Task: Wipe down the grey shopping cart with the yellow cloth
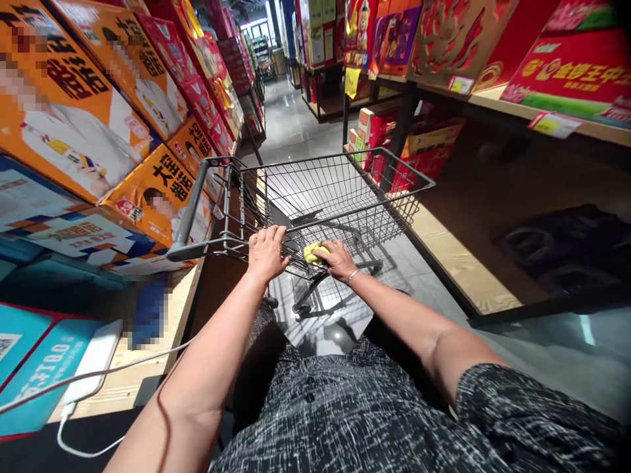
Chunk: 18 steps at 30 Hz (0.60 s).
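Observation:
A grey wire shopping cart (315, 177) stands side-on before me, its handle (190, 203) to the left. My left hand (267, 253) is closed over the near top rail of the cart, fingers curled around it. In my right hand (338, 260) is a yellow sponge or cloth (314, 253), pressed against the wire side of the cart just right of my left hand. Whether it is a sponge or a folded cloth I cannot tell. The cart's basket shows nothing inside.
Stacked orange cartons (83, 105) rise close on the left. A white power bank (93, 361) with a cable lies on a wooden ledge (142, 368). On the right, a shelf (517, 112) holds red gift boxes (572, 79). A tiled aisle (283, 112) runs ahead.

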### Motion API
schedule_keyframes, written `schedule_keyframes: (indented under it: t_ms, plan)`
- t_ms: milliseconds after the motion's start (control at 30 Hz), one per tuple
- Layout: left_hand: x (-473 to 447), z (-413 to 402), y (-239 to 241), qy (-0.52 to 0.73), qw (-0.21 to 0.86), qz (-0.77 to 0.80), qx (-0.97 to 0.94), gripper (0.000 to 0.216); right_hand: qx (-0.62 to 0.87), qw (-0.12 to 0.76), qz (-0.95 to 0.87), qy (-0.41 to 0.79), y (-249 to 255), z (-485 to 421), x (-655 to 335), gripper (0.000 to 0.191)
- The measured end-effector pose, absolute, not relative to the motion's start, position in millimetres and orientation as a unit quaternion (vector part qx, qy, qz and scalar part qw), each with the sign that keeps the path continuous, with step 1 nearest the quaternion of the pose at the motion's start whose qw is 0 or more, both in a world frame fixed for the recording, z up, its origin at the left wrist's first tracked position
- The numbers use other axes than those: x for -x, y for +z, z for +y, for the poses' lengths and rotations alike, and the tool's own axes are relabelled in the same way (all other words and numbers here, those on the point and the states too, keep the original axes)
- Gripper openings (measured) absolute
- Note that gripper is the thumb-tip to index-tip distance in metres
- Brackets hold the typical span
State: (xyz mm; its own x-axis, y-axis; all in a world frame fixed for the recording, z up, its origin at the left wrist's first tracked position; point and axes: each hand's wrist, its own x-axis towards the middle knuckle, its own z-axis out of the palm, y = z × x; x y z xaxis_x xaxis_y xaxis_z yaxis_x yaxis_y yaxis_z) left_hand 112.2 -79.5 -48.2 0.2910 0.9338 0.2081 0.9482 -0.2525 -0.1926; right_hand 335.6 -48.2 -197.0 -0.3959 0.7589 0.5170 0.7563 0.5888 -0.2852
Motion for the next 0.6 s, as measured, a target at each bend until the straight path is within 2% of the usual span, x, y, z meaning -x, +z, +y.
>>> schedule_keyframes:
  t_ms: [100,167,267,367,500,600]
  plan:
    - [-112.8,-76.7,-49.4,-0.034,0.151,-0.594,0.790,0.074,0.408,0.392,-0.824,-0.022,-144.2,-54.9,-324.0,0.050]
    - [-113.2,-75.2,-50.5,-0.035,0.161,-0.595,0.787,0.069,0.413,0.397,-0.818,-0.044,-113.8,-57.7,-311.4,0.049]
    - [-113.1,-73.6,-51.1,-0.044,0.162,-0.597,0.784,0.056,0.445,0.337,-0.828,-0.052,-88.9,-54.3,-296.9,0.049]
    - [-111.4,-73.2,-51.1,-0.093,0.141,-0.590,0.789,0.048,0.473,0.300,-0.827,-0.055,-87.0,-43.5,-307.5,0.050]
    - [-107.9,-74.4,-50.9,-0.137,0.115,-0.583,0.793,0.044,0.549,0.271,-0.789,-0.059,-91.5,-21.5,-376.0,0.049]
    - [-106.0,-75.8,-50.3,-0.148,0.109,-0.580,0.793,0.041,0.649,0.211,-0.729,-0.058,-86.0,-3.4,-447.6,0.043]
